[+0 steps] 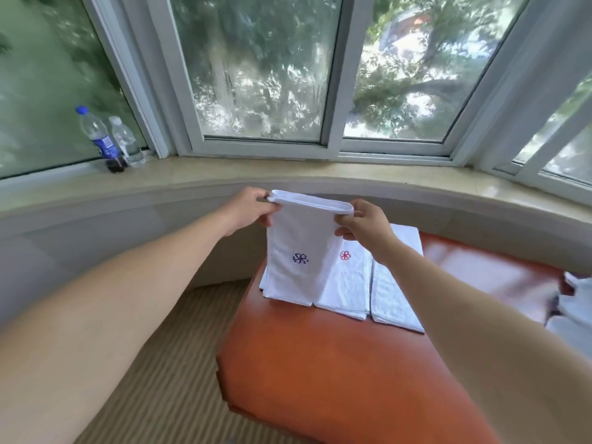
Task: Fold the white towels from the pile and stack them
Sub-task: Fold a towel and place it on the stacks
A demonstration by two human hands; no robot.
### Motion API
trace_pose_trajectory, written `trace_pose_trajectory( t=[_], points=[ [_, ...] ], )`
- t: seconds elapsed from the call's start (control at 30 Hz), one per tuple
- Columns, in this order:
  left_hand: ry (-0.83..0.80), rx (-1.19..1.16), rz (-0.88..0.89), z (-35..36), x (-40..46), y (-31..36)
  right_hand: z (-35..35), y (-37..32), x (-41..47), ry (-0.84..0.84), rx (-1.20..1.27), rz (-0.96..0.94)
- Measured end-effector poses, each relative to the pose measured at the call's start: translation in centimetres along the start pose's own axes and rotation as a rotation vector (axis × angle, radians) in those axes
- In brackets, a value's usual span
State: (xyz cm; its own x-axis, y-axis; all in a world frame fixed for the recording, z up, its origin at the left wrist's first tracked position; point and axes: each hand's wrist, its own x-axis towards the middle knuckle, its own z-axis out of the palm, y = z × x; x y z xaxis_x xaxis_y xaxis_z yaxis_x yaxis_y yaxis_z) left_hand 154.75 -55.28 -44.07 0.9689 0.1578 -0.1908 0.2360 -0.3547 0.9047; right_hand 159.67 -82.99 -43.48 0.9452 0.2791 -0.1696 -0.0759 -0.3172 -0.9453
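I hold a folded white towel point(299, 248) with a blue emblem upright above the orange seat point(320, 363). My left hand point(248, 209) pinches its top left corner and my right hand point(365, 224) pinches its top right corner. Its lower edge hangs down to the folded towels lying on the seat. Behind it lies a folded white towel with a red emblem point(346, 280), and beside that another folded white towel point(394, 296). Unfolded white cloth of the pile point(573, 306) shows at the right edge.
A curved stone window sill point(288, 174) runs behind the seat under large windows. Two plastic bottles point(109, 142) stand on the sill at the left. Striped carpet point(166, 363) covers the floor left of the seat.
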Motion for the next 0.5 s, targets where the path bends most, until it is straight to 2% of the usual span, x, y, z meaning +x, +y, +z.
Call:
trace_pose_trajectory(
  t=[0.27,0.5],
  points=[
    [-0.107,0.099,0.058,-4.4,2.0,-1.7,3.8,-1.2,0.0,0.096,-0.016,0.063],
    [-0.175,0.128,0.025,-3.9,7.9,-4.6,5.1,0.9,4.6,0.124,-0.038,0.143]
  ],
)
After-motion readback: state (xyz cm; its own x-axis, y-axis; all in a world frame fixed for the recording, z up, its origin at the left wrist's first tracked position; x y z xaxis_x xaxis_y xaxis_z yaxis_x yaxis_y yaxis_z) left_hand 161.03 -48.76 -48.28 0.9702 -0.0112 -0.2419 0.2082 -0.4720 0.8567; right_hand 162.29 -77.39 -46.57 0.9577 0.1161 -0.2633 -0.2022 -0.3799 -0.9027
